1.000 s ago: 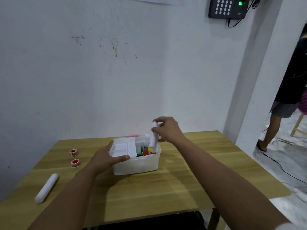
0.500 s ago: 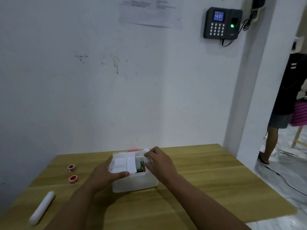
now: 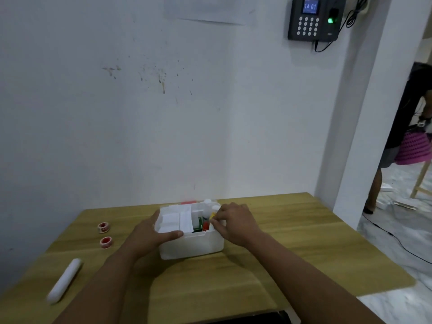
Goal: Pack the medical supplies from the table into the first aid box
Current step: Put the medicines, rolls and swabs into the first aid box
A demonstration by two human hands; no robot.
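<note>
Head view, taken from near to far: we recorded a wooden tabletop (image 3: 233,288) with both forearms reaching forward across it. At the near left lay a white roll (image 3: 64,280), on its side and well apart from everything else. Beyond it sat two small red-and-white tape rolls (image 3: 104,235), one behind the other, near the left edge. At the centre stood the white first aid box (image 3: 191,246), open at the top. Our left hand (image 3: 149,237) was clasped around the box's near left corner, thumb laid along the front rim. Our right hand (image 3: 236,224) rested over the right rim with fingers curled down into the right-hand compartment; we could not tell whether they gripped anything. White packets (image 3: 175,222) filled the left part of the box; green, red and yellow items (image 3: 203,225) showed in the right part, with white bottle caps (image 3: 208,203) behind them. On the wall beyond hung a keypad terminal (image 3: 314,18).
</note>
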